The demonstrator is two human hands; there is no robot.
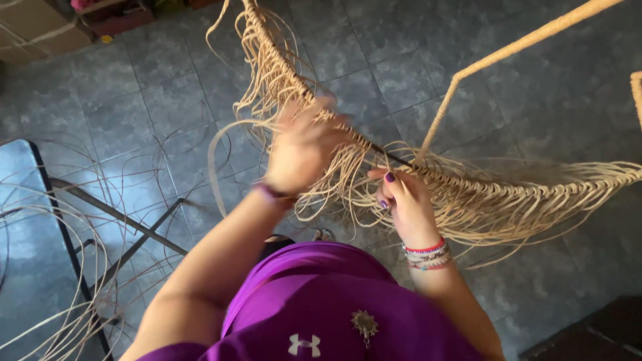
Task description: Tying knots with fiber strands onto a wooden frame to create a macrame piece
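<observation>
From the head view, both hands work at a curved frame rail (314, 110) bound in pale cane, which runs from the top centre down and across to the right edge. The left hand (301, 150) is raised against the rail and blurred; its fingers look curled into the loose cane strands (468, 207) hanging there, but how tightly they close cannot be told. The right hand (404, 200), lower and just beside the rail, pinches strands between narrow, bent fingers. A thin wrapped rod (508, 50) rises from the rail toward the upper right. More loose cane (73, 294) lies over a dark metal stand (127, 227) at lower left, on the grey tiled floor (134, 100).
</observation>
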